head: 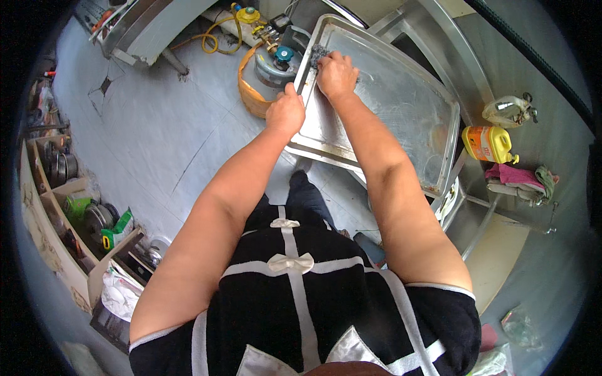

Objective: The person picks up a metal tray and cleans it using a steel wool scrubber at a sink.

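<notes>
A large rectangular metal tray (400, 108) with a raised rim lies tilted before me, its inner surface streaked and smudged. My left hand (286, 112) grips the tray's near-left rim, fingers curled over the edge. My right hand (337, 75) presses a grey scouring pad (319, 54), apparently steel wool, against the inside of the tray near its far-left corner. Part of the pad is hidden under the fingers. Under the tray, part of a metal sink or frame shows.
A gas cylinder (275, 70) with valve and yellow hose (210, 43) stands beyond the tray's left edge. At the right are a yellow pump jug (487, 143), folded cloths (522, 181) and a clear bag (505, 112). Wooden shelving (56, 225) holding pots runs along the left.
</notes>
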Available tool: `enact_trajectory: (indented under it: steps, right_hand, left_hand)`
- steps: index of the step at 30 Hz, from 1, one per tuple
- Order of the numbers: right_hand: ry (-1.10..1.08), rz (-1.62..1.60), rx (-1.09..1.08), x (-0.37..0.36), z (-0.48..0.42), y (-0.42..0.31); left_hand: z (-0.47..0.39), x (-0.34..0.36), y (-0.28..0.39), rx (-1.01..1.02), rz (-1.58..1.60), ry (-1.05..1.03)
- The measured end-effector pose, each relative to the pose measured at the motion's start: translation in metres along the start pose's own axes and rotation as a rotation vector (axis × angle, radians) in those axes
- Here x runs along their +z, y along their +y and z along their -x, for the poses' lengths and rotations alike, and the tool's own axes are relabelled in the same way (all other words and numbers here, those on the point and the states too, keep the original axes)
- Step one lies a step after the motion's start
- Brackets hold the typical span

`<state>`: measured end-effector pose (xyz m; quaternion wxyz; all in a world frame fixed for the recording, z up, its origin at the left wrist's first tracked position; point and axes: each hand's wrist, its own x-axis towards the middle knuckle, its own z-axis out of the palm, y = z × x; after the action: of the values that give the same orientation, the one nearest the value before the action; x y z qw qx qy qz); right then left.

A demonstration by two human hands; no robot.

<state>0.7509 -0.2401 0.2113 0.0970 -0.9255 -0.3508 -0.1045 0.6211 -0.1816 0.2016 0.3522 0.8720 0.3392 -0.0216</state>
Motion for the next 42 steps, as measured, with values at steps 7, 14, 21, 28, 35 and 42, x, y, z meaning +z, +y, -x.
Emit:
enact_trajectory:
  steps: [7,14,21,28,35,42]
  right_hand:
    - [-0.158,-0.257,-0.249,-0.022,0.076,-0.016]
    - [-0.055,-0.050,-0.058,0.016,-0.046,0.025]
    - [-0.152,-0.183,-0.384,-0.015,0.052,-0.012]
    - [-0.157,0.041,-0.245,0.024,-0.052,0.031]
    - [-0.053,0.032,-0.175,0.024,-0.068,0.024]
    - [-0.173,-0.208,-0.482,-0.009,0.020,0.015]
  left_hand:
    - [-0.003,0.007,-0.015,-0.016,0.035,0.023]
    - [-0.001,0.002,-0.005,-0.001,0.028,0.006]
    - [-0.003,0.007,-0.015,-0.041,0.037,0.014]
    - [0.000,0.010,-0.011,0.011,0.014,0.085]
    - [0.000,0.012,-0.012,-0.001,0.008,0.081]
    - [0.000,0.003,-0.006,-0.064,0.027,0.011]
